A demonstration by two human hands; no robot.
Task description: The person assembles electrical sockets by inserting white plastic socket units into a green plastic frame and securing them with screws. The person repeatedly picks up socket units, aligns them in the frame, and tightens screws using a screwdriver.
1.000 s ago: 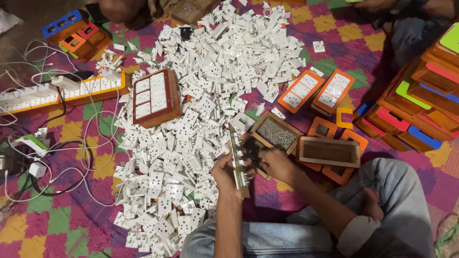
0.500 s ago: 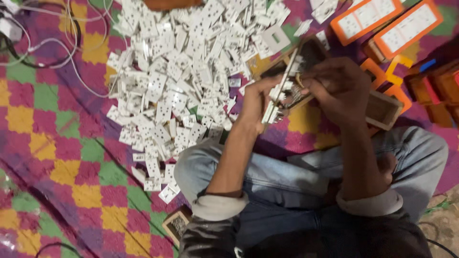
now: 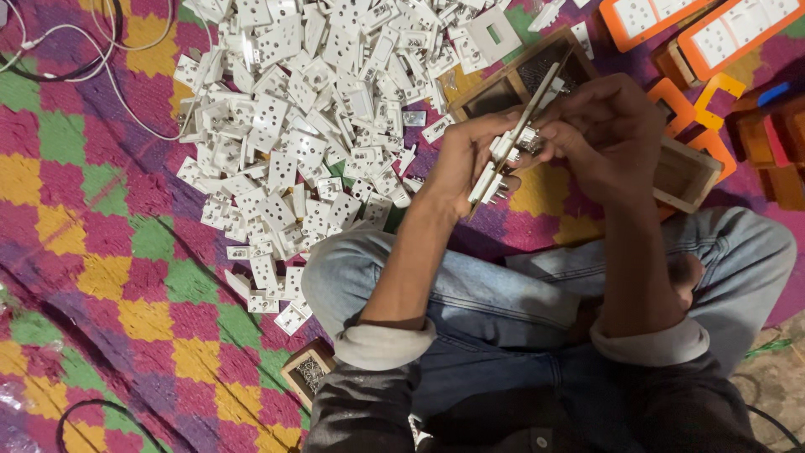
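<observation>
My left hand point(image 3: 459, 164) grips a long narrow plate point(image 3: 513, 138) edge-on, with white socket parts fixed along it. My right hand point(image 3: 605, 126) is closed around the plate's upper part, fingers pinching at a small white socket piece there. Both hands hover above my crossed legs in blue jeans point(image 3: 503, 294). A big heap of white plastic socket pieces point(image 3: 302, 126) lies on the mat just left of my hands.
A checked colourful mat point(image 3: 109, 285) covers the floor. Open wooden boxes point(image 3: 688, 172) and orange-framed switch boards point(image 3: 721, 33) sit upper right. White cables point(image 3: 126, 75) run at upper left. A small box of screws point(image 3: 303, 373) rests by my left knee.
The view has tilted down and closer to my lap. My hands stay on the long plate, which has turned more upright and edge-on, with my right hand working higher on it.
</observation>
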